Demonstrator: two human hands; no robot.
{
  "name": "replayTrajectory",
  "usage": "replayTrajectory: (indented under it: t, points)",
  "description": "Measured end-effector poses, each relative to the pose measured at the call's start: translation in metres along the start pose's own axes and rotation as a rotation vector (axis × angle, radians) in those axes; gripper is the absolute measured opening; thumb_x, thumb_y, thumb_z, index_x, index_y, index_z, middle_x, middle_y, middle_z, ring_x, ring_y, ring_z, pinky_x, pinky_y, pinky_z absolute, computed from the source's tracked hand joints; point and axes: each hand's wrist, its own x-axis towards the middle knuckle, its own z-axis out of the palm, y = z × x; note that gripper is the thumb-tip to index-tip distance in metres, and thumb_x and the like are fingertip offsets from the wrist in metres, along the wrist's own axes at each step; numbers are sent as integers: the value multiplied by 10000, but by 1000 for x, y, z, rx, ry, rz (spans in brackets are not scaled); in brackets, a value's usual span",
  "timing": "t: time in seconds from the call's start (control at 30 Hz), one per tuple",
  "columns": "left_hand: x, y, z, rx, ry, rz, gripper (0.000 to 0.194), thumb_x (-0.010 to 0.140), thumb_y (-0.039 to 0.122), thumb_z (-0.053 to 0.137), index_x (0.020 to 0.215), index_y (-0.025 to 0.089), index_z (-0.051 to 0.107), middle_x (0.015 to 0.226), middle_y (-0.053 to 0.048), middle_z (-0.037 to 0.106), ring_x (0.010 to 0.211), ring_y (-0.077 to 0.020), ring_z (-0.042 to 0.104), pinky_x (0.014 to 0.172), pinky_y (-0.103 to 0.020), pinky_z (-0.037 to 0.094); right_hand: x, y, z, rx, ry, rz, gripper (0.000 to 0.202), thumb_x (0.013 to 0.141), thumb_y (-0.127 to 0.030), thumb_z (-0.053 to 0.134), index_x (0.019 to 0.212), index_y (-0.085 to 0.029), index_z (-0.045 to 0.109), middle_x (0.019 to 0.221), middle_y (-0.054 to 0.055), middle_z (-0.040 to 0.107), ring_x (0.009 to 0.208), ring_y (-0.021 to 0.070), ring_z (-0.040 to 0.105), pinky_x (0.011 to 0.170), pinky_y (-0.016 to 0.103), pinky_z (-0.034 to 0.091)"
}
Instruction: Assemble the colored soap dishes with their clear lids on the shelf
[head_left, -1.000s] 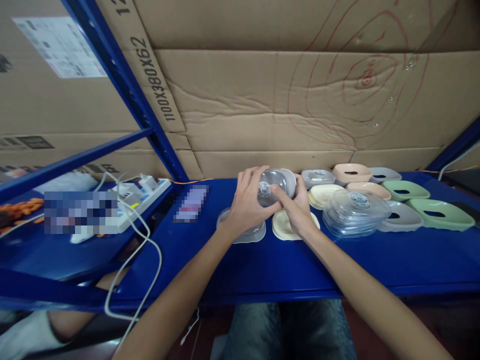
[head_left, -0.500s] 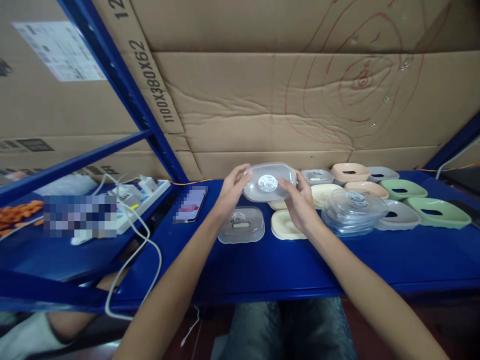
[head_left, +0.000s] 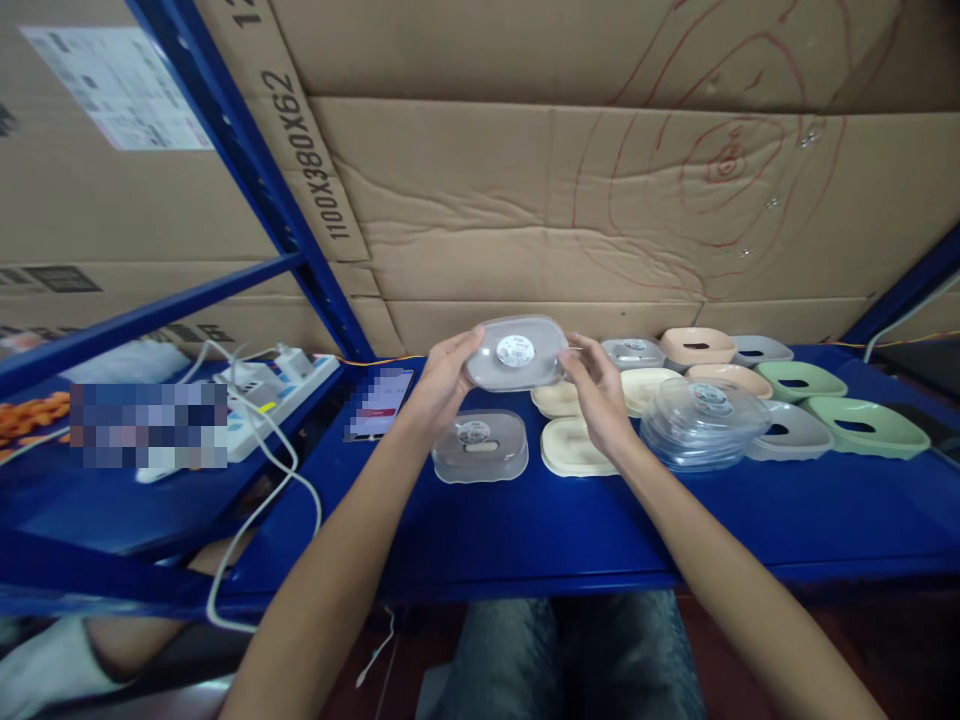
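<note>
Above the table I hold a plastic box with a clear lid (head_left: 484, 372), a round white label on its top. My left hand (head_left: 446, 380) grips its left end, thumb on the rim. At the right end, the fingers of my right hand (head_left: 592, 375) pinch the edge by the corner. Below stands a similar grey lidded box (head_left: 480, 460) with a label and an oval slot. Cream flat pieces (head_left: 574, 450) lie under and beside my right hand. To the right of that wrist is a stack of clear lids (head_left: 701, 425).
Green trays (head_left: 870, 430), peach trays (head_left: 699, 345) and grey trays (head_left: 795, 435) fill the right side of the blue table (head_left: 525, 540). A phone (head_left: 381, 400) lies at left, near a power strip (head_left: 300, 385) with white cables. Cardboard (head_left: 487, 200) forms the back wall.
The held box has moved slightly left and up. My right thumb has slid off the label area to the box's right edge.
</note>
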Motion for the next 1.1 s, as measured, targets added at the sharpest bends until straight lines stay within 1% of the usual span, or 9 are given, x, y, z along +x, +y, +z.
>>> replayTrajectory:
  t: [0.13, 0.27, 0.4, 0.47, 0.57, 0.7, 0.87, 1.0, 1.1]
  points:
    - [12, -7, -21, 282, 250, 8, 477, 839, 651, 787, 937, 186, 746, 865, -56, 747, 844, -225, 689, 703, -298, 527, 5, 3, -11, -197, 69, -195, 437, 944, -560, 758, 1249, -263, 660, 1198, 89, 742, 1135, 257, 700, 976, 444, 569]
    - [20, -21, -41, 783, 251, -112, 492, 927, 677, 625, 908, 202, 752, 986, -98, 801, 981, -288, 716, 824, -340, 535, 4, 3, -14, -323, 50, -271, 295, 984, -501, 695, 1147, -255, 679, 1169, 85, 740, 1025, 247, 700, 913, 441, 574]
    - [22, -30, -51, 953, 244, -162, 425, 951, 593, 603, 909, 201, 764, 1071, -160, 823, 1131, -366, 730, 973, -414, 522, -4, -2, -9, -486, -104, -367, 183, 1014, -427, 647, 1080, -264, 702, 1088, 77, 740, 979, 264, 687, 890, 468, 560]
    - [22, -31, -52, 1025, 223, -169, 376, 961, 525, 598, 860, 201, 759, 1053, -184, 824, 1162, -400, 733, 1009, -444, 509, -10, -6, -5, -560, -253, -441, 178, 1019, -419, 663, 1111, -273, 706, 1101, 78, 738, 1045, 285, 674, 945, 496, 550]
    - [19, -30, -51, 1113, 173, -138, 289, 955, 402, 599, 809, 208, 757, 1047, -191, 826, 1206, -423, 729, 1044, -459, 494, -22, -9, 2, -667, -527, -564, 318, 982, -486, 758, 1202, -263, 705, 1177, 95, 722, 1134, 315, 637, 1037, 537, 526]
    - [15, -28, -47, 1179, 96, -61, 217, 940, 295, 596, 921, 224, 801, 1120, -167, 832, 1220, -395, 736, 1076, -440, 497, -36, -5, 11, -844, -780, -666, 423, 949, -499, 816, 1227, -195, 722, 1175, 134, 697, 1148, 342, 608, 1046, 550, 537]
    - [11, -26, -40, 1222, -32, 31, 336, 990, 363, 572, 1196, 209, 788, 1327, -162, 789, 1325, -351, 691, 1180, -450, 464, -41, 2, 16, -1009, -800, -681, 381, 1011, -494, 744, 1230, -182, 724, 1207, 157, 674, 1146, 360, 589, 1012, 557, 551]
    - [5, -24, -33, 1269, -150, 122, 484, 1015, 475, 563, 1382, 198, 714, 1514, -158, 694, 1540, -358, 517, 1317, -563, 292, -41, 2, 17, -1092, -789, -665, 345, 1024, -449, 729, 1228, -171, 712, 1240, 173, 678, 1177, 379, 575, 1001, 565, 543]
    - [-5, -22, -28, 1333, -257, 232, 554, 1078, 548, 457, 1485, 222, 644, 1598, -143, 629, 1629, -343, 406, 1352, -620, 197, -42, 3, 17, -1127, -780, -642, 388, 1033, -391, 705, 1332, -145, 679, 1356, 207, 659, 1234, 394, 554, 1047, 589, 523]
